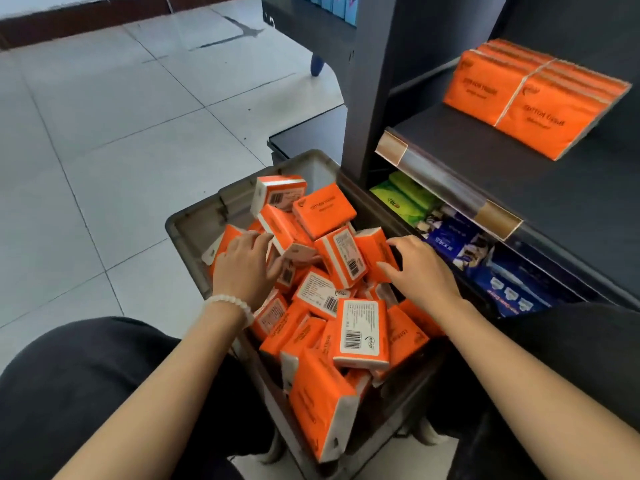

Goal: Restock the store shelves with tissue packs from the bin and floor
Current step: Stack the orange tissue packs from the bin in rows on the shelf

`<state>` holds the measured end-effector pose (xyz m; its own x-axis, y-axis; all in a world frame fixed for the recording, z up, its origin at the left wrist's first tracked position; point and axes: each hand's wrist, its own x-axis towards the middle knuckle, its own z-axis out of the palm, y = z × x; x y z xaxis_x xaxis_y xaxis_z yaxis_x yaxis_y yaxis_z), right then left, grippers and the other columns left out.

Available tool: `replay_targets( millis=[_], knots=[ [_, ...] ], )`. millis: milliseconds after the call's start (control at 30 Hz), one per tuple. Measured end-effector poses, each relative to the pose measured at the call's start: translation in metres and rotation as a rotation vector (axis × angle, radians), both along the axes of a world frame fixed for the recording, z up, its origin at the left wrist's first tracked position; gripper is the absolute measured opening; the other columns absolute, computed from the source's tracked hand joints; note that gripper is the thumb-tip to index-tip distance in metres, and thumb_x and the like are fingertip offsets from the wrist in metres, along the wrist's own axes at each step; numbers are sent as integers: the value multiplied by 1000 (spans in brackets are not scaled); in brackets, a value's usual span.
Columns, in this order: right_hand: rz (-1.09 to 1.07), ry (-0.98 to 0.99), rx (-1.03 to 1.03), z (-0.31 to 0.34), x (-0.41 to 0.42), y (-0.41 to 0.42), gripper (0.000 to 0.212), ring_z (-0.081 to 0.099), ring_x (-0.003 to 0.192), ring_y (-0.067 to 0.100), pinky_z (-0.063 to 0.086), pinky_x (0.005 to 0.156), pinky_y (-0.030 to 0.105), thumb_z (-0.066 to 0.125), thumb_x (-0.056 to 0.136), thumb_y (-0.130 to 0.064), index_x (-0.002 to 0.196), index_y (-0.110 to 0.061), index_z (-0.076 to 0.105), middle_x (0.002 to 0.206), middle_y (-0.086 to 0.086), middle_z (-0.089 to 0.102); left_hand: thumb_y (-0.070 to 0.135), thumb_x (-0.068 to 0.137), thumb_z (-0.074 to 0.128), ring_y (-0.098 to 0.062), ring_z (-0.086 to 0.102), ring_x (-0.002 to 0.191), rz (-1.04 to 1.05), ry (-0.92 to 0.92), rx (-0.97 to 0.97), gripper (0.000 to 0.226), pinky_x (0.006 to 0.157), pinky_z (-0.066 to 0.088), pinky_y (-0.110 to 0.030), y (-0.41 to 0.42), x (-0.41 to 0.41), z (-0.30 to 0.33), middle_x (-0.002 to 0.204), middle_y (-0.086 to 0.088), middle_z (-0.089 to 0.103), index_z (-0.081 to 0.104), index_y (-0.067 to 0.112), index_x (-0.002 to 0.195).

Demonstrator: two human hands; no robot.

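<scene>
Both hands in bin [194, 220], among loose orange tissue packs [362, 332]. Right grip [420, 271] spread, thumb and fingers straddling upright pack [375, 252] at bin's shelf-side edge; nothing lifted. Left grip [244, 268] curled onto pack [287, 235] at far-left edge. Shelf [519, 174] up-right; right hand nearer.

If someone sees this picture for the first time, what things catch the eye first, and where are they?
First, the grey bin at the centre, heaped with loose orange tissue packs, both hands reaching in: left hand, right hand. Next, the neat orange stack on the dark shelf, upper right.
</scene>
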<state>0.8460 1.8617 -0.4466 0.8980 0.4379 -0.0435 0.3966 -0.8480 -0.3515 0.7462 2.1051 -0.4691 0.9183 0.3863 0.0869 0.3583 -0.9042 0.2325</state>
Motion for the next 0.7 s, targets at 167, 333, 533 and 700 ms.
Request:
replay_targets(
  millis=[167,333,533,700],
  knots=[
    [-61,79,-13,-25,28,31,44,52,115,20,45,85,33,59,89,-37,127,-19,47,123,2,54,44,90,51,-23,31,135,-116,98,15,54,107,32,-43,28,29,-11,146,-1,39,39,27,140],
    [-142,199,24,-48,51,45,54,48,121,25,43,93,37,61,89,-30,136,-14,41,131,9,50,50,89,49,-24,19,140,-141,250,-63,66,114,19,-46,41,48,-30,155,7,21,20,36,147],
    [-205,119,33,-61,61,57,51,46,120,24,43,88,32,57,91,-29,137,-11,42,130,10,45,48,86,55,-26,19,136,-189,212,-15,69,112,14,-48,42,74,-28,153,8,22,20,41,145],
    [-216,36,4,-68,58,58,50,49,117,23,46,84,33,59,90,-29,135,-14,43,128,8,48,49,80,65,-28,25,130,-207,156,39,69,106,18,-47,43,81,-31,142,0,32,33,44,140]
  ],
)
